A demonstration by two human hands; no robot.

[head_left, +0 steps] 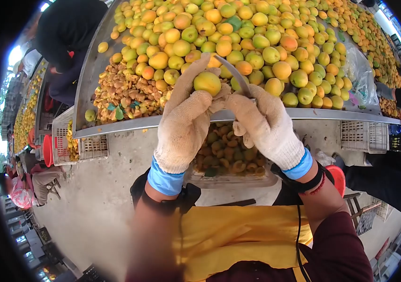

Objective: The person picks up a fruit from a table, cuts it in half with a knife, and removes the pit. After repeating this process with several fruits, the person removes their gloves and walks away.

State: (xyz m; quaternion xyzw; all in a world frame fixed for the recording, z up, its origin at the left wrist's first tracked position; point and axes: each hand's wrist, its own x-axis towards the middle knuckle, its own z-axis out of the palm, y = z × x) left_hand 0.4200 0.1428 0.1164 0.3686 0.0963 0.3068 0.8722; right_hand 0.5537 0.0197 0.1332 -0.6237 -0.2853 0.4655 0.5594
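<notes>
Both my hands wear soiled beige work gloves over blue cuffs. My left hand (185,117) holds a yellow-green apricot (207,83) between thumb and fingers, above the near edge of a metal table (172,121). Close on its right, my right hand (264,117) grips a knife with a curved blade (235,75) that points up and left, beside the fruit. Behind the hands lies a large heap of yellow, orange and green apricots (271,54). Brown pits and scraps (132,91) are piled to the left of my left hand.
Below the table edge, a tub (257,181) holds cut apricot halves. White plastic crates (93,148) stand at left and right (364,136). A clear plastic bag (360,77) lies on the table's right. Other people are at both sides, one in black (71,33).
</notes>
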